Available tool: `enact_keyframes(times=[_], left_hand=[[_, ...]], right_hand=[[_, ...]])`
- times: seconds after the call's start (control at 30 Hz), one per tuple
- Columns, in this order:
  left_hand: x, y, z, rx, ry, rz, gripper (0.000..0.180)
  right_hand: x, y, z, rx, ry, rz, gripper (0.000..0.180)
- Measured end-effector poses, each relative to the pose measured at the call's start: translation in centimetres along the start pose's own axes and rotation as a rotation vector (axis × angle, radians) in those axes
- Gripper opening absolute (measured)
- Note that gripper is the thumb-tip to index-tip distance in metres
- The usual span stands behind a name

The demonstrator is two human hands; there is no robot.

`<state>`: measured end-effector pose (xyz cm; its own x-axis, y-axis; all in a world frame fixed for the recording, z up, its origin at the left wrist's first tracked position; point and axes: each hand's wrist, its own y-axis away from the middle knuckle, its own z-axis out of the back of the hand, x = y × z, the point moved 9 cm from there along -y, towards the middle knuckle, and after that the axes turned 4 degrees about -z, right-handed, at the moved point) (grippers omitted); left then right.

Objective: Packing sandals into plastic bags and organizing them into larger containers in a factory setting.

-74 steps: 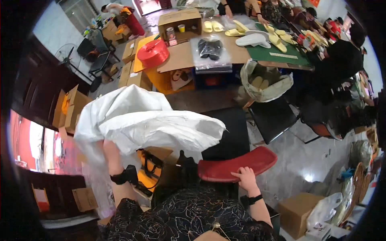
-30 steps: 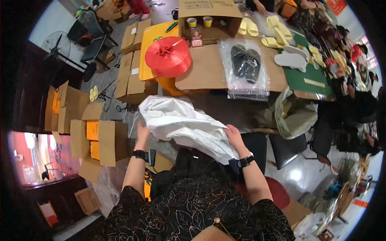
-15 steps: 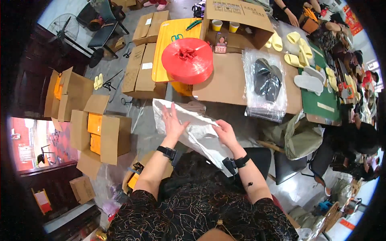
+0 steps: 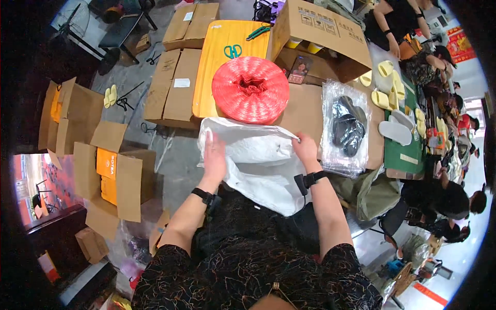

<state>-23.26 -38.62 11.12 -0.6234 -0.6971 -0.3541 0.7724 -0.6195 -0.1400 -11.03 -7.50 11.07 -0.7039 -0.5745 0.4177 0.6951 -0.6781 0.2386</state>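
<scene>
Left grip [image 4: 214, 157] lies flat and released on the white bag [image 4: 258, 165]; right grip [image 4: 306, 150] pinches its edge

The person wears a black short-sleeved top covered in a fine, tangled pattern of thin orange-brown lines, its sleeves ending above the elbows so both forearms are bare. A black band with a small dark device on it wraps each wrist, one just behind the left hand [image 4: 214, 155] and one just behind the right hand [image 4: 306, 150] (the right one's block looks chunkier). The fingers are bare, without gloves.
</scene>
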Motion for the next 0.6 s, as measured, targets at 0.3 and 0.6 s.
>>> enact_keyframes(times=[0.3, 0.6], left_hand=[[-5.6, -3.5, -8.8, 0.098, 0.302, -0.132, 0.055], [-7.2, -6.0, -11.7, 0.146, 0.208, -0.171, 0.058]], right_hand=[[-1.0, -1.4, -6.0, 0.154, 0.082, 0.131, 0.025], [-4.3, -10.6, -7.3, 0.222, -0.116, -0.067, 0.036]])
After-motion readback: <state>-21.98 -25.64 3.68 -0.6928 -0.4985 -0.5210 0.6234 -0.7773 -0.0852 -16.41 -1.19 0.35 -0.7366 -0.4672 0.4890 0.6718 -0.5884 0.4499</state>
